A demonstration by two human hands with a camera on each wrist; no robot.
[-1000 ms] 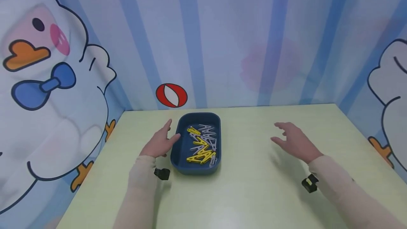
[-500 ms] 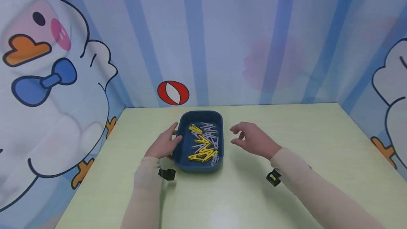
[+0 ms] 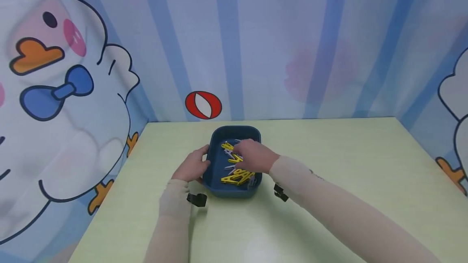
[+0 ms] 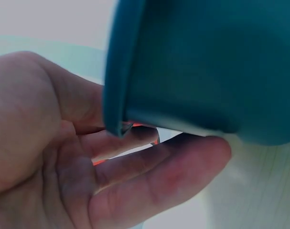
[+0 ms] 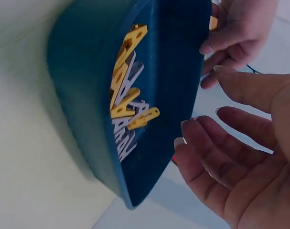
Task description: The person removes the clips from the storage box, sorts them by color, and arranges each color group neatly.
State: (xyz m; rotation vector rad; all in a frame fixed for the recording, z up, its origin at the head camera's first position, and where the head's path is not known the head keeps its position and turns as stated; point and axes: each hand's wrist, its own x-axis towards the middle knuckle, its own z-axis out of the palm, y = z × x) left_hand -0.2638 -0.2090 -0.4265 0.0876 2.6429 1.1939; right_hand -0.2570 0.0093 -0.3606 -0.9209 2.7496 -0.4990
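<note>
My right hand (image 3: pixel 256 156) is over the pegs (image 5: pixel 118 81), my left hand (image 3: pixel 191 166) grips the bin (image 3: pixel 230 193)
Twelve being straight ahead, a backdrop (image 3: pixel 263 52) stands behind the table (image 3: pixel 321 145), its duck print (image 3: pixel 84 141) at ten from the bin, its ball print (image 3: pixel 203 105) at eleven; the bin's three o'clock wall lies under my right hand, which hides some pegs, while my left thumb and fingers pinch the nine o'clock wall; yellow and pale pegs lie inside, yellow ones at ten and six from my right fingertips, which are bent and parted from the thumb, whether touching a peg I cannot tell
</note>
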